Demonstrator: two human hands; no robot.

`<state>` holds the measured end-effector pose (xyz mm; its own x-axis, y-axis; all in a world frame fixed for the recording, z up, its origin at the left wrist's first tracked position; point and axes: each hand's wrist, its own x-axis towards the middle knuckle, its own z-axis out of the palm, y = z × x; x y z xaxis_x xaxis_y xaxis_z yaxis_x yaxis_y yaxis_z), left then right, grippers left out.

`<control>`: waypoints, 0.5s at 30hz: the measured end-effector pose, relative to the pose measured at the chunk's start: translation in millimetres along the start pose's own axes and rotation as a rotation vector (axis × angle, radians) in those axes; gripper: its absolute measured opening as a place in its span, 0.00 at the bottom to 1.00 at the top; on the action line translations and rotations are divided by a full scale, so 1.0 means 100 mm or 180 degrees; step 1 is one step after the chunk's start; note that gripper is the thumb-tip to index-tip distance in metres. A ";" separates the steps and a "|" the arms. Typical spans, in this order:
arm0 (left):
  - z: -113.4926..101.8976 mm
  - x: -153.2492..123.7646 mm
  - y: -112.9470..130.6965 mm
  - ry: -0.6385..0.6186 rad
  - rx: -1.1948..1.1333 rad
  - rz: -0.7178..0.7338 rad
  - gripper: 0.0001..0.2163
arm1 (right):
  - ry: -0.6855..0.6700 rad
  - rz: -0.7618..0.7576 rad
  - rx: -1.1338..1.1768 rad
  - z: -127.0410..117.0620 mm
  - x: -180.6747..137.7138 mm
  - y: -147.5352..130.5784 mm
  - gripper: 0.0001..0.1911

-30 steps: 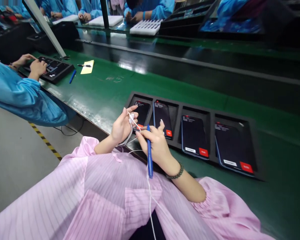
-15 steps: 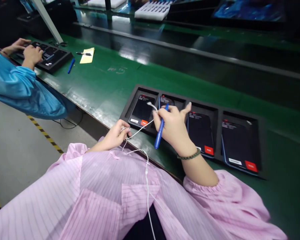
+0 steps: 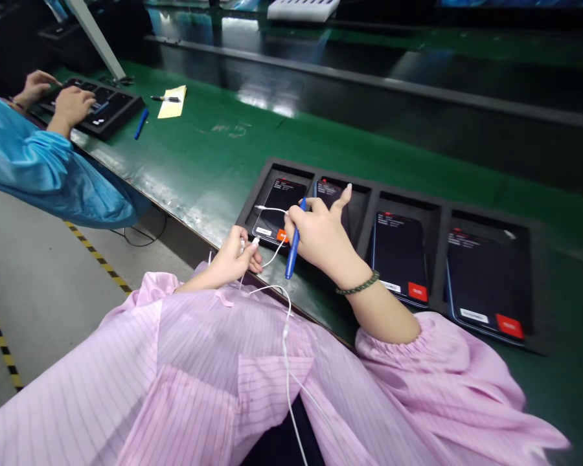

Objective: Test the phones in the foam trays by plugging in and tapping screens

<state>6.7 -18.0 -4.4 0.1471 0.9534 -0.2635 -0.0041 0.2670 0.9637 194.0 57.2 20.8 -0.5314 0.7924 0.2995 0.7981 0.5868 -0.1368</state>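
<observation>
My left hand (image 3: pixel 230 259) is closed on a thin white cable at the bench edge, and a small white end piece (image 3: pixel 256 241) pokes out by its fingertips. My right hand (image 3: pixel 320 236) grips a blue pen (image 3: pixel 293 249) slanting across its fingers, plus another stretch of the white cable (image 3: pixel 272 209), whose tip hangs over the leftmost phone (image 3: pixel 284 206). Its index finger points up and away. Beneath it the second phone (image 3: pixel 333 194) is partly covered. Both phones lie in a black compartmented tray (image 3: pixel 447 272). More cable loops down over my pink striped smock.
Further right in the tray lie a third phone (image 3: pixel 399 255) and a fourth phone (image 3: pixel 480 278). At the left, a co-worker's blue sleeve (image 3: pixel 39 155) and hands reach over another black tray (image 3: pixel 111 116). Nearby are a yellow note (image 3: pixel 173 107), a black pen, and another blue pen (image 3: pixel 141 123).
My right hand has moved left, carrying the pen and the cable tip over the leftmost phone. A white end piece now shows at my left fingertips. The view has shifted slightly.
</observation>
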 end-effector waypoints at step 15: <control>0.21 -0.02 0.16 0.0082 -0.0182 -0.0434 0.26 | -0.0042 -0.0199 0.0012 -0.03 0.00 -0.01 0.15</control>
<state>27.5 -18.3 12.6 0.1247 0.9108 -0.3936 -0.0422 0.4013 0.9150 194.2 56.6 24.0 -0.5838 0.7564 0.2951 0.7622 0.6358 -0.1218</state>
